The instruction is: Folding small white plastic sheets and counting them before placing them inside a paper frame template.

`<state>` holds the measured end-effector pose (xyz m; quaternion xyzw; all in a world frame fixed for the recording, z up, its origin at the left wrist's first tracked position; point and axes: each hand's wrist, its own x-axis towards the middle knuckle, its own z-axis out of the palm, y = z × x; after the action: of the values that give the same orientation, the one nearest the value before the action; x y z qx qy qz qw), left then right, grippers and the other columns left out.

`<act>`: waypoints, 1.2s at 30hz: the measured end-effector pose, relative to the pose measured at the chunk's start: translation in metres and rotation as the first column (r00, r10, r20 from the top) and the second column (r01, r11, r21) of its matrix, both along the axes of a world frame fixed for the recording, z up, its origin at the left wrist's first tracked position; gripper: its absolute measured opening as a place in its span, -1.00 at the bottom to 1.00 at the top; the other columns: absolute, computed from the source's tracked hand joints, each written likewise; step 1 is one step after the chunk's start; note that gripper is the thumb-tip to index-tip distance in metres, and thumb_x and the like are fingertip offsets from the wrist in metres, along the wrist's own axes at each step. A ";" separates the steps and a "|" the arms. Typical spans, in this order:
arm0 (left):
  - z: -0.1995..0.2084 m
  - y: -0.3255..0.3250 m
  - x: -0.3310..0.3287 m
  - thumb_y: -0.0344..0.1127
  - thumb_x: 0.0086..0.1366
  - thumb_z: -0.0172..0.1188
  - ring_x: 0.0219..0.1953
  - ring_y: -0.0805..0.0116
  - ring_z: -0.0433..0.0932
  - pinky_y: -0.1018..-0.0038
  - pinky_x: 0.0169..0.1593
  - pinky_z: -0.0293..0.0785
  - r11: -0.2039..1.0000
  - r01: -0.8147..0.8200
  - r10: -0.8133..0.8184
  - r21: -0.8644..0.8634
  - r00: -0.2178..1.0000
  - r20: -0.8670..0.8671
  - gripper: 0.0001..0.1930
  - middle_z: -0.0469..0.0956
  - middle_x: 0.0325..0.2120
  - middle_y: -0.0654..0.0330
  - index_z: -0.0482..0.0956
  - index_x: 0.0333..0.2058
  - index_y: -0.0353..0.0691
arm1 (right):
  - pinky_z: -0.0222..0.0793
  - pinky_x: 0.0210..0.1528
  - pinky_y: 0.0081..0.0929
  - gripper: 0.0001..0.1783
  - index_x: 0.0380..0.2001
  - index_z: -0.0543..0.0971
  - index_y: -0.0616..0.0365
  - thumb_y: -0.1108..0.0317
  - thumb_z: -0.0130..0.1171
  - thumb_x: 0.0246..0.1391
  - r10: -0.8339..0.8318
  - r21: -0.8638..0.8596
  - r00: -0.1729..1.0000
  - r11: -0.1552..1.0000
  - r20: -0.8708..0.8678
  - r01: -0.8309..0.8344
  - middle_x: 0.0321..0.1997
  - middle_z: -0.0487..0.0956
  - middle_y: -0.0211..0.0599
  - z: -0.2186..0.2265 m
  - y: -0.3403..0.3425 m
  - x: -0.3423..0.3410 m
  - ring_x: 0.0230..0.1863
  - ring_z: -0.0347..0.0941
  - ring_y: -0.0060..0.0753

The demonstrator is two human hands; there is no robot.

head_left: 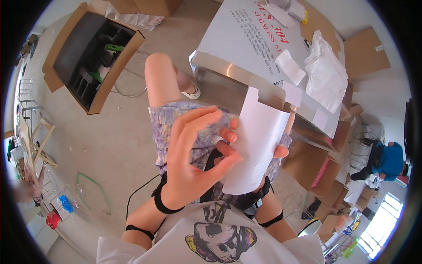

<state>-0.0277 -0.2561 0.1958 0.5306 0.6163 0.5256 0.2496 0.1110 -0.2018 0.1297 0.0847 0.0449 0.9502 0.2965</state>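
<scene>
A white carton with an open end, brown inside, is held upright and slightly tilted above my lap. My right hand grips it from behind, its thumb on the right edge and fingertips curling round the left edge. Most of that hand is hidden by the carton. Just left of the carton is my left hand, its fingers bent and spread apart from the thumb, with nothing in it. The left thumb tip comes close to the carton's left side; I cannot tell whether it touches.
A film-covered steel table stands ahead, bearing white plastic bags and a small white piece. On the floor at far left lies an open carton with black foam. Brown boxes sit at right; another person is beyond.
</scene>
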 end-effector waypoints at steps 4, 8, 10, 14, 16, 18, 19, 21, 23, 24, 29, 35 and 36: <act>0.006 0.005 0.005 -0.35 -0.12 0.45 0.03 0.15 0.41 0.34 0.11 0.27 1.000 0.021 -0.021 0.007 0.999 -0.047 -0.37 0.41 0.01 -0.03 0.45 -0.01 -0.34 | 0.37 -0.09 -0.18 0.19 0.15 0.20 0.28 -0.13 0.53 -0.52 -0.024 0.068 0.992 0.998 0.121 0.016 -0.05 0.35 -0.16 0.004 0.002 0.005 -0.11 0.35 -0.18; 0.009 0.007 0.002 -0.33 -0.15 0.48 0.02 0.16 0.41 0.37 0.07 0.32 0.999 0.051 -0.051 -0.007 0.999 0.010 -0.33 0.42 0.00 -0.04 0.44 0.00 -0.36 | 0.38 0.01 -0.22 0.20 0.17 0.25 0.33 -0.01 0.55 -0.60 -0.112 0.236 0.803 0.971 0.585 -0.037 0.07 0.41 -0.08 0.015 -0.004 0.027 0.00 0.41 -0.13; 0.009 0.007 0.000 -0.33 -0.16 0.49 0.03 0.17 0.41 0.37 0.06 0.33 0.998 0.069 -0.069 -0.007 0.997 0.025 -0.32 0.43 -0.01 -0.03 0.44 0.00 -0.36 | 0.38 0.01 -0.22 0.20 0.17 0.25 0.33 0.00 0.55 -0.59 -0.102 0.241 0.795 0.969 0.598 -0.057 0.07 0.41 -0.08 0.016 -0.004 0.030 0.00 0.41 -0.13; 0.004 0.006 -0.005 -0.30 -0.21 0.55 -0.01 0.28 0.42 0.40 0.08 0.29 0.994 0.091 -0.082 -0.058 0.986 0.147 -0.28 0.45 -0.05 0.05 0.44 -0.02 -0.38 | 0.37 0.03 -0.22 0.19 0.17 0.25 0.33 0.01 0.55 -0.59 -0.084 0.270 0.752 0.954 0.654 -0.128 0.08 0.41 -0.08 0.019 -0.004 0.032 0.02 0.40 -0.13; -0.002 0.005 -0.008 -0.29 -0.22 0.57 -0.03 0.31 0.43 0.40 0.09 0.28 0.993 0.091 -0.076 -0.077 0.982 0.170 -0.27 0.46 -0.06 0.09 0.45 -0.03 -0.38 | 0.37 0.03 -0.22 0.19 0.18 0.25 0.32 0.01 0.54 -0.59 -0.078 0.284 0.731 0.945 0.678 -0.162 0.09 0.41 -0.08 0.018 -0.004 0.033 0.03 0.40 -0.13; -0.005 0.005 -0.011 -0.33 -0.21 0.56 -0.08 0.32 0.42 0.46 0.03 0.31 0.992 0.100 -0.072 -0.070 0.943 0.325 -0.34 0.50 -0.15 0.18 0.48 -0.06 -0.29 | 0.36 0.04 -0.22 0.18 0.18 0.25 0.32 0.02 0.54 -0.58 -0.074 0.298 0.711 0.934 0.700 -0.196 0.09 0.41 -0.08 0.018 -0.002 0.035 0.03 0.40 -0.14; -0.007 0.004 -0.012 -0.33 -0.21 0.56 -0.08 0.32 0.42 0.46 0.03 0.31 0.993 0.096 -0.068 -0.070 0.945 0.320 -0.34 0.50 -0.15 0.18 0.48 -0.06 -0.29 | 0.36 0.04 -0.22 0.18 0.18 0.25 0.32 0.02 0.54 -0.58 -0.073 0.305 0.701 0.928 0.709 -0.212 0.10 0.41 -0.08 0.019 -0.002 0.035 0.04 0.40 -0.14; -0.009 0.003 -0.015 -0.34 -0.21 0.56 -0.08 0.40 0.41 0.48 0.02 0.30 0.992 0.120 -0.090 -0.046 0.904 0.418 -0.34 0.50 -0.15 0.21 0.49 -0.07 -0.29 | 0.36 0.05 -0.23 0.18 0.18 0.26 0.32 0.02 0.54 -0.58 -0.072 0.320 0.682 0.915 0.727 -0.245 0.10 0.41 -0.08 0.020 -0.001 0.035 0.05 0.39 -0.14; -0.010 0.001 -0.015 -0.32 -0.20 0.56 -0.09 0.42 0.41 0.49 0.02 0.30 0.992 0.115 -0.085 -0.043 0.897 0.434 -0.35 0.50 -0.15 0.21 0.49 -0.07 -0.29 | 0.35 0.05 -0.23 0.17 0.18 0.26 0.32 0.03 0.54 -0.58 -0.073 0.336 0.664 0.900 0.744 -0.276 0.11 0.41 -0.08 0.021 0.000 0.037 0.06 0.39 -0.14; -0.011 0.001 -0.015 -0.31 -0.19 0.56 -0.09 0.43 0.41 0.50 0.02 0.30 0.992 0.117 -0.086 -0.040 0.886 0.456 -0.35 0.49 -0.14 0.22 0.48 -0.08 -0.29 | 0.35 0.06 -0.23 0.17 0.18 0.26 0.32 0.03 0.54 -0.57 -0.077 0.344 0.655 0.893 0.752 -0.290 0.11 0.41 -0.08 0.021 0.000 0.038 0.06 0.39 -0.14; -0.011 0.005 -0.021 -0.27 -0.14 0.53 -0.14 0.46 0.46 0.52 0.01 0.31 0.995 0.080 -0.048 -0.052 0.889 0.455 -0.42 0.54 -0.22 0.25 0.51 -0.11 -0.30 | 0.34 0.07 -0.23 0.16 0.18 0.26 0.31 0.04 0.53 -0.57 -0.091 0.370 0.596 0.854 0.797 -0.365 0.12 0.41 -0.07 0.022 0.003 0.039 0.08 0.38 -0.15; 0.000 0.009 -0.021 -0.25 -0.09 0.51 -0.23 0.51 0.50 0.55 -0.06 0.36 0.988 0.021 0.058 -0.153 0.865 0.499 -0.53 0.59 -0.34 0.29 0.56 -0.21 -0.30 | 0.32 0.09 -0.24 0.15 0.19 0.27 0.30 0.06 0.53 -0.56 -0.092 0.362 0.554 0.842 0.827 -0.401 0.12 0.42 -0.09 0.023 0.004 0.035 0.10 0.37 -0.17; 0.001 0.009 -0.020 -0.24 -0.08 0.51 -0.25 0.52 0.50 0.56 -0.08 0.37 0.980 0.018 0.091 -0.199 0.845 0.527 -0.54 0.60 -0.34 0.29 0.57 -0.22 -0.30 | 0.31 0.10 -0.25 0.15 0.19 0.27 0.29 0.06 0.53 -0.57 -0.081 0.346 0.573 0.861 0.816 -0.372 0.12 0.43 -0.11 0.024 0.003 0.034 0.11 0.37 -0.19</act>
<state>-0.0478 -0.2468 0.1972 0.3245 0.5816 0.5934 0.4520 0.1446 -0.1984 0.1533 -0.2895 -0.3262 0.8836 0.1702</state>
